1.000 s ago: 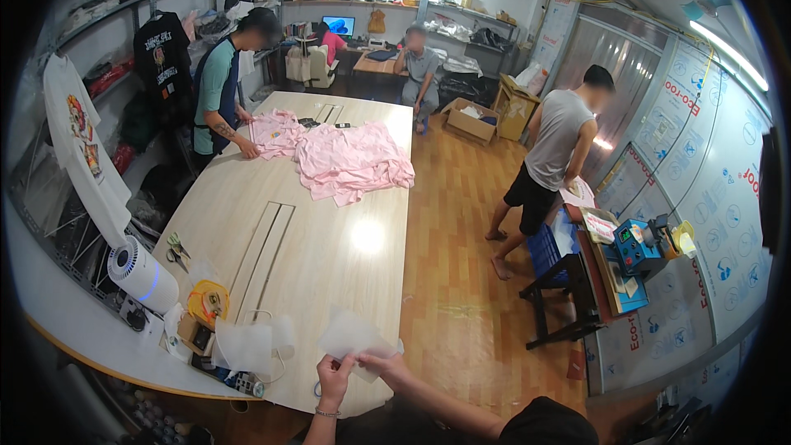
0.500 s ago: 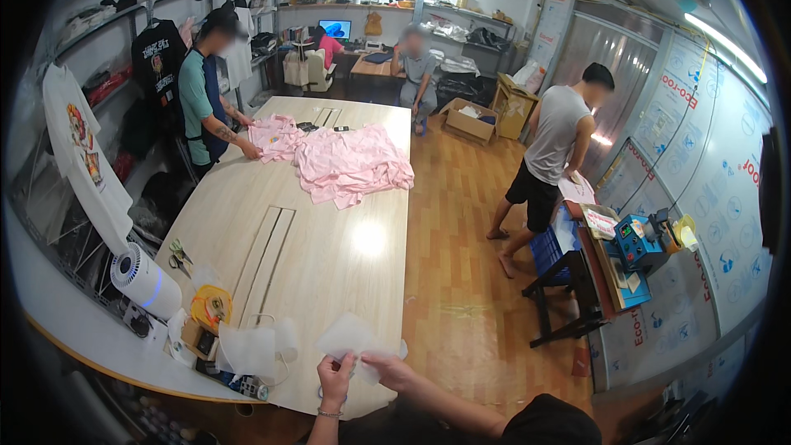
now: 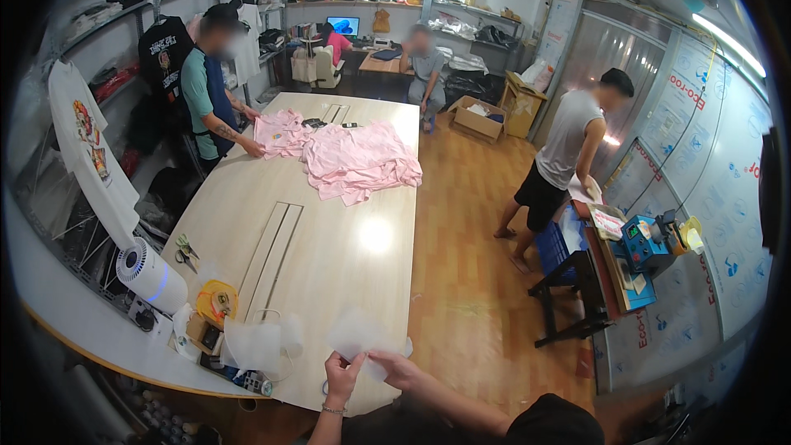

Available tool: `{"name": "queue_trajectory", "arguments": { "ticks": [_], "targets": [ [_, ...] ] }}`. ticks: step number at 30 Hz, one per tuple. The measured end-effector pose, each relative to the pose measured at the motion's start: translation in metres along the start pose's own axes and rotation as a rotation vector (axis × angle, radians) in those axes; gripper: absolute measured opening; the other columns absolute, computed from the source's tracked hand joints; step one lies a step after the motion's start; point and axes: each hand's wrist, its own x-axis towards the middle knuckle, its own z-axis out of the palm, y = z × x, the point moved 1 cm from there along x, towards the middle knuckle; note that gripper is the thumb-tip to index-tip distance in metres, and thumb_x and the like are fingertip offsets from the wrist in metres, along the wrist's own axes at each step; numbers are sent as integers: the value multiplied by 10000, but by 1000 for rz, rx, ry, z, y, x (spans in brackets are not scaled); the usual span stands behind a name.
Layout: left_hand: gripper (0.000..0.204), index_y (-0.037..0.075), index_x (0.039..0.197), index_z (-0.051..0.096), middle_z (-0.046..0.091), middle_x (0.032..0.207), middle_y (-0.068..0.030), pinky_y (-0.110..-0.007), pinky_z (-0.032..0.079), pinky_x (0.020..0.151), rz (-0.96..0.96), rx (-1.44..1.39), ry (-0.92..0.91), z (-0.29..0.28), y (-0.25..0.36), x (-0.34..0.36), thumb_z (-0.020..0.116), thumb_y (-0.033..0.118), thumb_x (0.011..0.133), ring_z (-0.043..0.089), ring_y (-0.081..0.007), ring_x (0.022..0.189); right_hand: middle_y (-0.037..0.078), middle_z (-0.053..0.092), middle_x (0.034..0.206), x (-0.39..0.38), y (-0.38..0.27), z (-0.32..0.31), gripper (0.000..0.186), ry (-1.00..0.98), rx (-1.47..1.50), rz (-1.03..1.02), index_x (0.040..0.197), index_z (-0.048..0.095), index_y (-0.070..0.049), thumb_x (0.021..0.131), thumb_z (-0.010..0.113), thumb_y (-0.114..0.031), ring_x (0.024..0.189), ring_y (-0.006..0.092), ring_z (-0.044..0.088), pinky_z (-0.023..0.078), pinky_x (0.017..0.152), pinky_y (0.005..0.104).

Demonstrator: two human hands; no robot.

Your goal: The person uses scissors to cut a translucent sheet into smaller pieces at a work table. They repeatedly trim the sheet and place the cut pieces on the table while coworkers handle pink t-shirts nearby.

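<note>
Low in the view, above the near end of the table, both my hands hold a thin translucent white sheet (image 3: 359, 331). My left hand (image 3: 341, 377) pinches its lower edge with thumb and fingers. My right hand (image 3: 399, 369) grips the same edge right beside it, its fingertips close to the left thumb. The sheet stands up from my fingers and fans out a little. To the left of my hands, more translucent sheets (image 3: 251, 348) lie at the table's edge.
Pink shirts (image 3: 362, 161) are heaped on the far half of the long table (image 3: 329, 255); a co-worker (image 3: 210, 99) handles one. Scissors (image 3: 186, 254), an orange-yellow bag (image 3: 216, 300) and a white air purifier (image 3: 152, 278) line the left. A co-worker (image 3: 568, 132) stands by a blue press machine (image 3: 647, 241).
The whole view has shifted slightly. My hands keep hold of the sheet, with little change in grip. The co-worker by the press has moved an arm forward over the pink cloth.
</note>
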Motion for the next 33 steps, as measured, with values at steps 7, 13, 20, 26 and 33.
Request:
{"name": "queue_trajectory", "arguments": {
  "ticks": [7,13,20,26,33],
  "targets": [
    [187,-19,1143,736,784,1046,-42,-265,562,792,27,-50,-2,4,6,1,799,31,975,703,-82,896,44,712,1209,4,-1,-1,353,13,-87,-104,1288,699,-32,1011,783,-234,1114,183,668,529,944,358],
    [191,-9,1135,744,779,1030,-22,-256,544,742,-98,-117,23,4,19,3,813,29,962,695,-77,855,54,734,1122,8,-4,2,336,60,-187,-200,1231,746,-1,1003,797,-243,992,174,685,537,847,334],
    [237,-10,1158,749,787,1057,-43,-275,573,797,-181,-203,3,-5,4,-1,822,7,933,722,-113,897,58,778,1083,-8,-8,12,337,144,-554,-423,1148,808,16,979,826,-275,974,147,701,549,832,299],
    [238,-8,1163,755,796,1091,-67,-280,581,819,-212,-232,-37,-16,-29,0,814,-2,933,738,-130,939,70,798,1057,-13,-12,17,318,192,-631,-430,1141,819,20,964,849,-242,966,146,720,566,860,303],
    [162,2,1137,758,799,1051,-72,-307,608,793,-267,-355,25,-10,-16,-7,779,28,979,749,-149,898,68,808,1034,-8,-12,15,308,148,-678,-503,1138,821,28,978,835,-236,933,128,716,570,843,295]
  ]
}}
